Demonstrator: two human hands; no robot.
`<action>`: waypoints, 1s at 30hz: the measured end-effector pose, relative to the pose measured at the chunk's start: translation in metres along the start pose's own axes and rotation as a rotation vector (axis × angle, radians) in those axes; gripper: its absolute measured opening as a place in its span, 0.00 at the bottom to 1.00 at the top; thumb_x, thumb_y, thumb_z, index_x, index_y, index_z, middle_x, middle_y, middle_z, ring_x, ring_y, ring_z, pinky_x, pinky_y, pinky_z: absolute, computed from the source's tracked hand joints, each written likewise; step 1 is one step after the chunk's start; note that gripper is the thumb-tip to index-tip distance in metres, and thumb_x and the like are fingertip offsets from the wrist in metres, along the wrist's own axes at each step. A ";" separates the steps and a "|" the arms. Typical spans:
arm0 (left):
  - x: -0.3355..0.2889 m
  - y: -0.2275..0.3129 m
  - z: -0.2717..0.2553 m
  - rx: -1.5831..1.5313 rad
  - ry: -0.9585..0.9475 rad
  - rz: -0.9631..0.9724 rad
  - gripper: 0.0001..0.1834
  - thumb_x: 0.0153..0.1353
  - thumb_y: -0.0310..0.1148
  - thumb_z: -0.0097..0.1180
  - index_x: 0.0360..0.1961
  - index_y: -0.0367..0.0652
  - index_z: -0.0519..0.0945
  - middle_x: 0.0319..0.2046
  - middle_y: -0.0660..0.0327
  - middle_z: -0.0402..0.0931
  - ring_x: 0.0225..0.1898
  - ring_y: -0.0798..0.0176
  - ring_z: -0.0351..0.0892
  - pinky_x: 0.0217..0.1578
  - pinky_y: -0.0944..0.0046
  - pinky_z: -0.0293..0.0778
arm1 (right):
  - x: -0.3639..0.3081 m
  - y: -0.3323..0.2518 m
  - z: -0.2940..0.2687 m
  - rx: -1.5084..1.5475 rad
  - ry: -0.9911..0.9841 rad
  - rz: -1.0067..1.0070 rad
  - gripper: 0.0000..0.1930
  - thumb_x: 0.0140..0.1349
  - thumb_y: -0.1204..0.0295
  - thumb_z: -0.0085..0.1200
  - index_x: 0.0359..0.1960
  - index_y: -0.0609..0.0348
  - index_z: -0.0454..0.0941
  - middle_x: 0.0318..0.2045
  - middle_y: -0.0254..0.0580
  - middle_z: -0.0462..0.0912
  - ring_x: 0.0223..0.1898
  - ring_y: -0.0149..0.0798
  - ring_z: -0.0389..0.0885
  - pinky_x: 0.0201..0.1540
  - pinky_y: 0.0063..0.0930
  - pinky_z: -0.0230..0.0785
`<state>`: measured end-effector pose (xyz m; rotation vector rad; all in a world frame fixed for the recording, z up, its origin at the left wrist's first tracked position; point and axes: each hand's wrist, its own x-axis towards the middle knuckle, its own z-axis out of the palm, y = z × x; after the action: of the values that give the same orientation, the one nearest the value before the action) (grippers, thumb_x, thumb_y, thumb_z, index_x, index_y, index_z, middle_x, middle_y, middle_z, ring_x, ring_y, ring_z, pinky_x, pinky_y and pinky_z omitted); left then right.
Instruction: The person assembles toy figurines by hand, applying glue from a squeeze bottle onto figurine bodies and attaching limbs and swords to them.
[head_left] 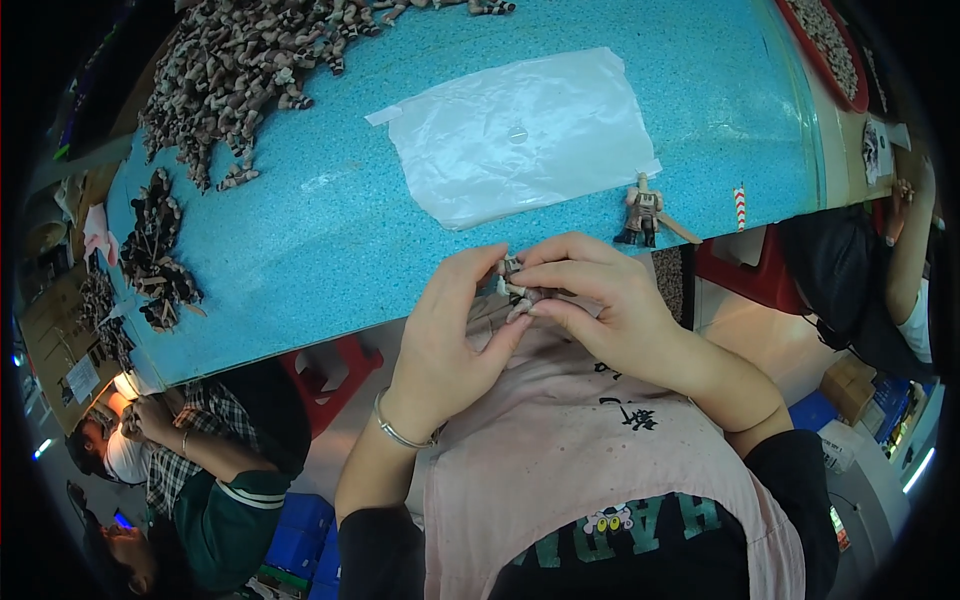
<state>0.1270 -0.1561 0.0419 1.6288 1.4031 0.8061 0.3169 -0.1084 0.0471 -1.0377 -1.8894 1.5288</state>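
Note:
My left hand (pixel 440 335) and my right hand (pixel 600 295) meet just off the table's near edge, above the pink apron (pixel 590 450). Between their fingertips they grip a small toy figure (pixel 520 292), brown and beige, partly covered by the fingers. Both thumbs press on it from below. Beyond my right hand, a similar toy figure (pixel 643 212) in a dark outfit is at the table edge, with a thin brown piece (pixel 680 230) beside it. Further off, a clear plastic sheet (pixel 450 150) lies on the blue table (pixel 350 240), bearing a small round disc (pixel 518 135).
A large heap of figures (pixel 240 80) covers the far left; darker pieces (pixel 160 255) lie nearer. A red-and-white striped strip (pixel 740 208) is at right, a red basin (pixel 850 85) of small parts at far right. Co-workers sit on both sides, near red stools (pixel 335 380).

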 end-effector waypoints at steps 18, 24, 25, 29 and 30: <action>0.005 -0.010 0.000 -0.241 0.018 -0.091 0.16 0.53 0.23 0.61 0.44 0.37 0.79 0.42 0.53 0.77 0.42 0.57 0.79 0.43 0.63 0.76 | 0.000 -0.001 -0.005 0.234 -0.030 0.245 0.13 0.51 0.82 0.60 0.40 0.61 0.82 0.42 0.43 0.78 0.46 0.38 0.79 0.48 0.27 0.72; 0.004 -0.010 0.002 -0.287 0.010 -0.171 0.15 0.48 0.23 0.65 0.40 0.38 0.81 0.39 0.55 0.78 0.41 0.59 0.79 0.42 0.64 0.75 | -0.004 -0.003 -0.011 0.190 -0.073 0.280 0.13 0.50 0.83 0.61 0.39 0.61 0.82 0.41 0.43 0.78 0.52 0.42 0.77 0.52 0.29 0.71; 0.004 -0.010 0.001 -0.269 -0.005 -0.156 0.15 0.48 0.23 0.66 0.39 0.38 0.82 0.39 0.55 0.78 0.41 0.59 0.79 0.42 0.64 0.75 | -0.005 -0.002 -0.012 0.191 -0.071 0.282 0.13 0.50 0.83 0.61 0.39 0.61 0.82 0.41 0.43 0.78 0.52 0.42 0.77 0.52 0.29 0.71; 0.004 -0.010 0.003 -0.247 -0.015 -0.151 0.15 0.46 0.24 0.68 0.39 0.39 0.82 0.38 0.55 0.79 0.41 0.59 0.79 0.42 0.64 0.75 | -0.004 0.000 -0.016 0.200 -0.105 0.267 0.14 0.49 0.83 0.61 0.39 0.61 0.82 0.40 0.41 0.78 0.53 0.42 0.76 0.52 0.29 0.70; 0.004 -0.010 0.003 -0.248 -0.017 -0.151 0.15 0.46 0.24 0.68 0.39 0.39 0.82 0.38 0.55 0.79 0.41 0.59 0.79 0.42 0.64 0.75 | -0.004 0.001 -0.018 0.220 -0.118 0.254 0.14 0.49 0.83 0.61 0.39 0.61 0.82 0.39 0.41 0.78 0.53 0.42 0.76 0.52 0.29 0.70</action>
<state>0.1260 -0.1522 0.0315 1.3221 1.3393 0.8393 0.3329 -0.1010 0.0512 -1.1407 -1.6650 1.9318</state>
